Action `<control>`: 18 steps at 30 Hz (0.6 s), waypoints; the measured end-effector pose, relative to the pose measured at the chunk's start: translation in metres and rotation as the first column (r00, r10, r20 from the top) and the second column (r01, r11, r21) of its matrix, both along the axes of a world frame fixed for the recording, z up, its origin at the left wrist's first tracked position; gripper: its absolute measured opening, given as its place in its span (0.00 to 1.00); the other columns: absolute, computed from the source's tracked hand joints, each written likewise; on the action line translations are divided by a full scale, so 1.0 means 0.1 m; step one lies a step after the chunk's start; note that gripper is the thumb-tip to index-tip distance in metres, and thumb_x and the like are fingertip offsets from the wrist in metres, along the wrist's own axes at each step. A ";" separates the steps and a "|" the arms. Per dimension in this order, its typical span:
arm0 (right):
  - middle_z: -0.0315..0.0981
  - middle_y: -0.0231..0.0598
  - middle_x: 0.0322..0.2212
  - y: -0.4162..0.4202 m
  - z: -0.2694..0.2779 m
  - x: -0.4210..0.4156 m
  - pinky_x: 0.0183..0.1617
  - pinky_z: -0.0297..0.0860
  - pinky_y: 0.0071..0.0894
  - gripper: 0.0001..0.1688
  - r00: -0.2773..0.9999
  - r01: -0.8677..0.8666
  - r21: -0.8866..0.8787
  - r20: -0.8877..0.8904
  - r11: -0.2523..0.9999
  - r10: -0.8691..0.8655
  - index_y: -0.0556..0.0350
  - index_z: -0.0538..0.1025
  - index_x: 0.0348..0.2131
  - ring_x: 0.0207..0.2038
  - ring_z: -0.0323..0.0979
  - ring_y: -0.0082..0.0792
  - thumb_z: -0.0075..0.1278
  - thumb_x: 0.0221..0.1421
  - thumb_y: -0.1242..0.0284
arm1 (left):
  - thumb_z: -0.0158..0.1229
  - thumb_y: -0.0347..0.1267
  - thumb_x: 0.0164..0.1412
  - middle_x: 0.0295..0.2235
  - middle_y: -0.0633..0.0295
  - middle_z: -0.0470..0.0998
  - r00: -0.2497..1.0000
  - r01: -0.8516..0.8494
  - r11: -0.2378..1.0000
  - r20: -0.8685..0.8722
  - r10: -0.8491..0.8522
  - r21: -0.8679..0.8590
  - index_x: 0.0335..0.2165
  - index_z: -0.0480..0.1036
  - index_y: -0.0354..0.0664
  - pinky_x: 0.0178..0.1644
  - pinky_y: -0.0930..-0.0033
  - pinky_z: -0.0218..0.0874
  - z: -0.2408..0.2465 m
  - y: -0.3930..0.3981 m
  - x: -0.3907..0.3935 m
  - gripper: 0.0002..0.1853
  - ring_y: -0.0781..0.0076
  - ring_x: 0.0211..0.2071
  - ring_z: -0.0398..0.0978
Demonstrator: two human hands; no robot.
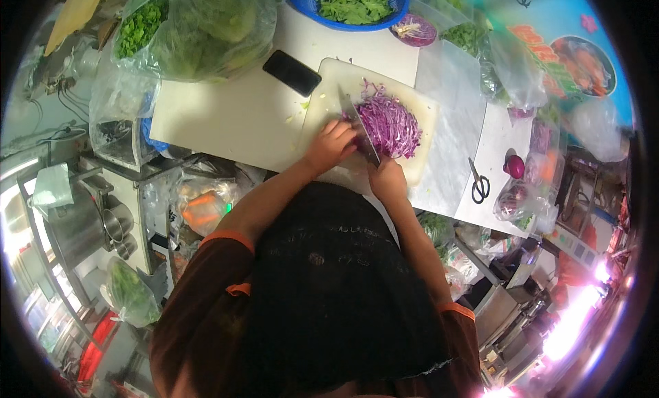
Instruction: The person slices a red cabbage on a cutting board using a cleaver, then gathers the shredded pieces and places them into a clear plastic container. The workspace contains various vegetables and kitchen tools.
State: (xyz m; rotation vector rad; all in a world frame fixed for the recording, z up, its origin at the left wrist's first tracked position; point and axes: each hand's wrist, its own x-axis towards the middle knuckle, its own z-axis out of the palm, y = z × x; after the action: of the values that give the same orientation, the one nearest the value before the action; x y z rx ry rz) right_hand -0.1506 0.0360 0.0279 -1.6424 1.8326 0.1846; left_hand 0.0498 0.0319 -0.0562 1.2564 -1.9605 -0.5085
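Observation:
A white cutting board [319, 102] lies on the table before me, with a heap of shredded red cabbage [390, 126] on it. My right hand [388, 179] grips the handle of a kitchen knife [362, 129], whose blade stands at the left side of the heap. Left of the blade, my left hand [332, 146] rests with curled fingers on what seems to be a piece of red cabbage, mostly hidden beneath the fingers. A few pale green scraps [305, 105] lie near the board's left edge.
A black smartphone [292, 72] touches the board's far left corner. Beyond it stand a blue basket of leafy greens [355, 4] and a halved red cabbage [415, 30]. Bagged vegetables [206, 32] fill the far left. Scissors [479, 182] and a red onion [514, 166] lie at right.

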 end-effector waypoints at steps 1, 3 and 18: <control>0.81 0.68 0.38 0.02 -0.01 0.01 0.52 0.75 0.61 0.21 1.000 0.012 0.006 0.004 1.000 -0.012 0.64 0.80 0.41 0.45 0.80 0.67 0.58 0.60 0.62 | 0.71 0.33 0.55 0.48 0.54 0.76 1.000 0.000 1.000 -0.001 0.000 0.012 0.49 0.78 0.42 0.58 0.53 0.67 0.00 0.01 0.00 0.22 0.50 0.51 0.73; 0.81 0.68 0.38 0.04 -0.08 0.00 0.52 0.74 0.62 0.21 1.000 0.018 -0.002 -0.011 1.000 -0.018 0.64 0.79 0.41 0.45 0.80 0.67 0.58 0.60 0.61 | 0.71 0.33 0.55 0.48 0.54 0.76 1.000 0.002 1.000 0.001 -0.002 0.024 0.49 0.78 0.43 0.58 0.53 0.67 -0.02 -0.06 0.02 0.23 0.50 0.51 0.73; 0.81 0.67 0.39 -0.04 -0.10 0.05 0.52 0.75 0.61 0.22 0.999 -0.038 -0.001 -0.020 0.999 0.038 0.65 0.80 0.40 0.46 0.80 0.66 0.57 0.60 0.60 | 0.70 0.34 0.55 0.49 0.57 0.77 0.995 0.014 1.000 0.103 -0.015 0.009 0.49 0.78 0.43 0.59 0.53 0.66 0.00 0.02 0.07 0.22 0.53 0.53 0.73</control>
State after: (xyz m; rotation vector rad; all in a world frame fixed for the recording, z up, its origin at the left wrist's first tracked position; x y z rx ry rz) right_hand -0.1459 0.0322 0.0181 -1.6831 1.8182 0.2168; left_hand 0.0566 0.0341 -0.0563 1.2979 -2.0563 -0.4679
